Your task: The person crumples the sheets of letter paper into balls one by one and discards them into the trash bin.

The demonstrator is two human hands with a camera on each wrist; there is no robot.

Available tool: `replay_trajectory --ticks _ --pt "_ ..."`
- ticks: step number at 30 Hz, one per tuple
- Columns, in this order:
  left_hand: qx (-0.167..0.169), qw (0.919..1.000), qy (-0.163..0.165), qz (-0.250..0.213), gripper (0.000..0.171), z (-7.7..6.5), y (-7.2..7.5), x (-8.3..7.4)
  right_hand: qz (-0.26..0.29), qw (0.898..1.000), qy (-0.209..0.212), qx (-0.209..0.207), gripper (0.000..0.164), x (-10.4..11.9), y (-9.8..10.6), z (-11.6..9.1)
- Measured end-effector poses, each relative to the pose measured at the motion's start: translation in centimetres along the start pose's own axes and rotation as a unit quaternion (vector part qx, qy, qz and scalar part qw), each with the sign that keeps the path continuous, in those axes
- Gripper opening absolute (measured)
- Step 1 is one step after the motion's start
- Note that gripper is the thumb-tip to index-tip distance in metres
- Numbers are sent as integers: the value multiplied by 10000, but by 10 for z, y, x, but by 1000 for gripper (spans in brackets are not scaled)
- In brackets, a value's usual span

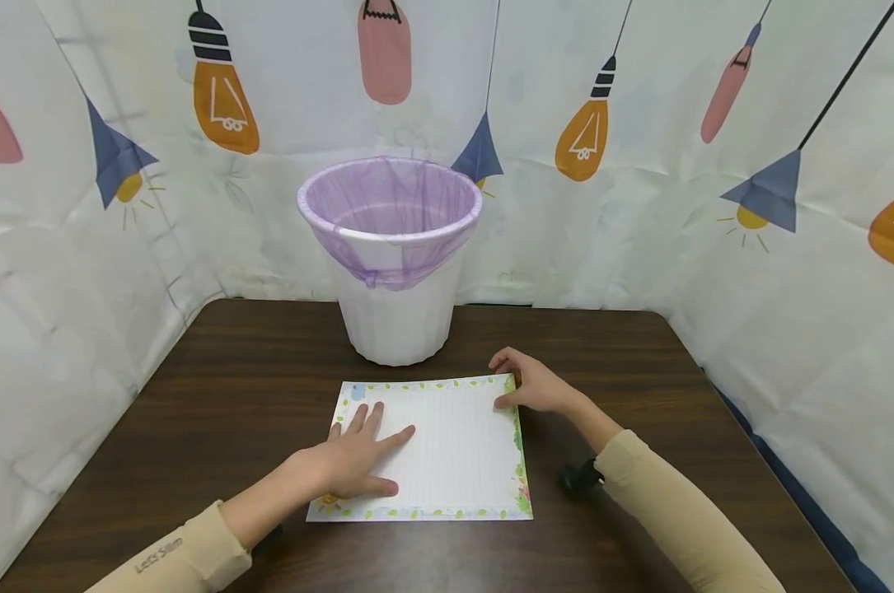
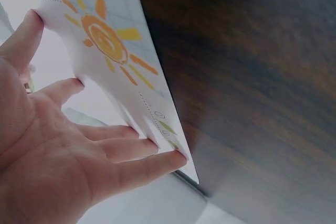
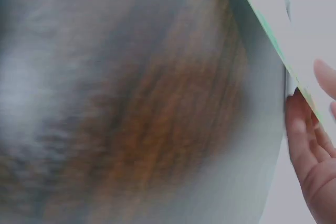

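Note:
A lined sheet of paper (image 1: 447,461) with a leafy, decorated border lies on the dark table. My left hand (image 1: 353,465) rests on its left part with the fingers spread. In the left wrist view, the fingertips (image 2: 178,158) of that hand press near the paper's edge, beside an orange sun drawing (image 2: 105,38). At the far right corner, my right hand (image 1: 531,383) holds the sheet's edge, thumb on top. The right wrist view has the fingers (image 3: 302,129) of this hand on the underside of the green-bordered edge, with the thumb on the other side.
A white bin (image 1: 398,321) lined with a purple bag (image 1: 395,263) stands just behind the paper. Around the wood-grain table (image 1: 231,395) hangs a white cloth (image 1: 283,239) printed with bulbs and lamps. A dark wrist device (image 1: 580,476) shows at my right sleeve.

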State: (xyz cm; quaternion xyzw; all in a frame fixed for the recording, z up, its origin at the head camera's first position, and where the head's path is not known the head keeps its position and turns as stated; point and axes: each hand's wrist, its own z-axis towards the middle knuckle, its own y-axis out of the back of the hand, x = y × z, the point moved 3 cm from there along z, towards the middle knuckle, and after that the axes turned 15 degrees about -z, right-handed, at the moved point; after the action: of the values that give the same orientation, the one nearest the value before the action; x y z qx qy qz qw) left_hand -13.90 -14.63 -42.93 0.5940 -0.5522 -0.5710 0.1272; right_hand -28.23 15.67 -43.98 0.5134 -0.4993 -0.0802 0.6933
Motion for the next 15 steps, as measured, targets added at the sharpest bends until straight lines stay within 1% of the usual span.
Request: replay_trajectory --ticks 3,5,7,10,13,15 --pt "3 10000 25 32 81 0 -1 -1 472 9986 246 -75 50 -1 1 -5" --pt "-2 10000 34 76 82 0 -1 -1 733 9969 282 -58 43 -1 1 -9" --pt "-20 9999 39 165 82 1 -1 -2 841 9962 230 -37 36 0 -1 -12" --pt "-51 9995 57 318 82 2 -1 -2 686 9976 94 22 33 3 -3 -14" --pt "-79 9991 50 403 83 2 -1 -3 498 9986 -11 152 38 6 -7 -16" --pt "-92 9992 7 395 83 3 -1 -3 503 9985 -40 225 42 7 -9 -17"
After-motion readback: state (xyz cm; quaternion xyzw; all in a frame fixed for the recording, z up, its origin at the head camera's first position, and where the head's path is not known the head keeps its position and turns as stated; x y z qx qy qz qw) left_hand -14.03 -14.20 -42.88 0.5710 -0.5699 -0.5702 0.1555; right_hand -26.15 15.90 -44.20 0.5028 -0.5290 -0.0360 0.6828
